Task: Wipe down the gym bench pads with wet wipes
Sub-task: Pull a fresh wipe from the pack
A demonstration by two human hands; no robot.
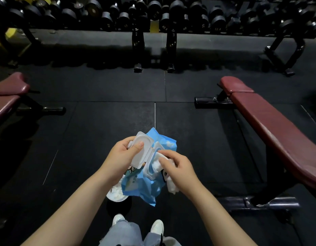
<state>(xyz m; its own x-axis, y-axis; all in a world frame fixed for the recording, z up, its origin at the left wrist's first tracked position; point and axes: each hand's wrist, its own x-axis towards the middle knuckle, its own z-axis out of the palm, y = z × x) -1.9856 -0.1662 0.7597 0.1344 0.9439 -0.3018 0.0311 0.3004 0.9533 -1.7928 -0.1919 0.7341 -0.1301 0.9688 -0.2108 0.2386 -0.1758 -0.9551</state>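
The soft blue plastic pack of wet wipes (144, 185) is held in mid-air above the black rubber floor (82, 130), resting on nothing. The left hand (121, 157) grips its stiff white flip lid (141, 153), thumb pressed on the open flap. The right hand (178, 171) pinches a crumpled white wet wipe (171, 187) at the opening. The pack looks light, limp and crinkly; holding it by the rigid lid frame seems best. The wipe should be damp, soft and easily torn. The long maroon padded gym bench (270, 126) stands to the right, well apart from the hands.
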